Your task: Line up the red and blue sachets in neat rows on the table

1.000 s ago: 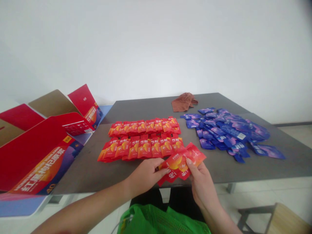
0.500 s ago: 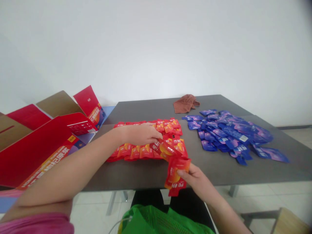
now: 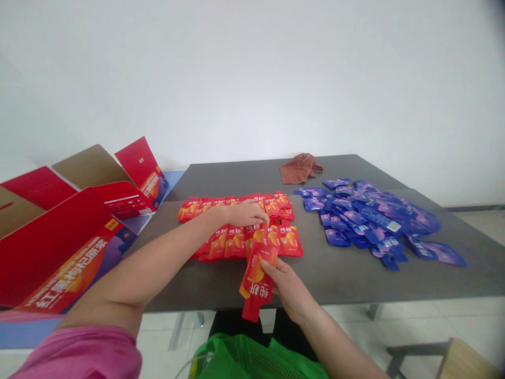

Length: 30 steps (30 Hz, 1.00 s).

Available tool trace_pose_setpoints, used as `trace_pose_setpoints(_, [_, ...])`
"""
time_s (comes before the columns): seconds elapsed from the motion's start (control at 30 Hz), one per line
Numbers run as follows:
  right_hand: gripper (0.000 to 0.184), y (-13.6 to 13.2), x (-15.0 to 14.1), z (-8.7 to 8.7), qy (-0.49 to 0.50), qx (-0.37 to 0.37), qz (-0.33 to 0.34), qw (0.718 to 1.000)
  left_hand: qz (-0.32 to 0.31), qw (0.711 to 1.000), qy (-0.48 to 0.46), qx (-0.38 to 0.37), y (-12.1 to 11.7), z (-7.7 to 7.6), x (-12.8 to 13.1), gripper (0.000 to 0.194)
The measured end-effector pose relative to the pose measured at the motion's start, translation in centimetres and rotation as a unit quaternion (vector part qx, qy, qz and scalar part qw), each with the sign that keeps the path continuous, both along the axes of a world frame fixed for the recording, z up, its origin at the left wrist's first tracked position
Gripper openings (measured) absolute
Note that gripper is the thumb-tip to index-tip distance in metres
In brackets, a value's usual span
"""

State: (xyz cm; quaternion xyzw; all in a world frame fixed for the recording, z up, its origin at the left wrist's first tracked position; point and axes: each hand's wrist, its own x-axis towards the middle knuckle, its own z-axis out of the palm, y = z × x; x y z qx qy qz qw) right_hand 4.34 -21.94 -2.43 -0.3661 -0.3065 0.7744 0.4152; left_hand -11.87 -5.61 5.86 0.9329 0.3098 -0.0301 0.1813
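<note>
Red-and-orange spouted pouches (image 3: 290, 239) lie in two overlapping rows on the dark table. My left hand (image 3: 248, 213) reaches over the rows, its fingers closed at the top end of a red pouch in the near row; the fingers partly hide that end. Just in front of the near row, my right hand (image 3: 290, 289) grips a small stack of red pouches (image 3: 258, 273), thumb on top and spout ends pointing down toward me. The lower part of the left hand's pouch overlaps with this stack, so its edge is hard to make out.
A heap of blue-purple pouches (image 3: 366, 213) spreads over the right of the table (image 3: 221, 179). A brown cloth (image 3: 302, 168) lies at the back. Open red cartons (image 3: 79, 258) stand at the left. A stool (image 3: 461, 358) is at the lower right.
My right hand has moved left with its stack of red pouches, closer to my left hand. The pouch in my left fingers, slanted before, now lies lined up with the near row.
</note>
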Motion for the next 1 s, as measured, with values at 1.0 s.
trace_pose_setpoints(1.0, [0.028,-2.7,6.2,1.3,0.061,-0.034,-0.014,0.997,-0.064,0.939,-0.281,0.187,-18.0,-6.0,-0.1,0.038])
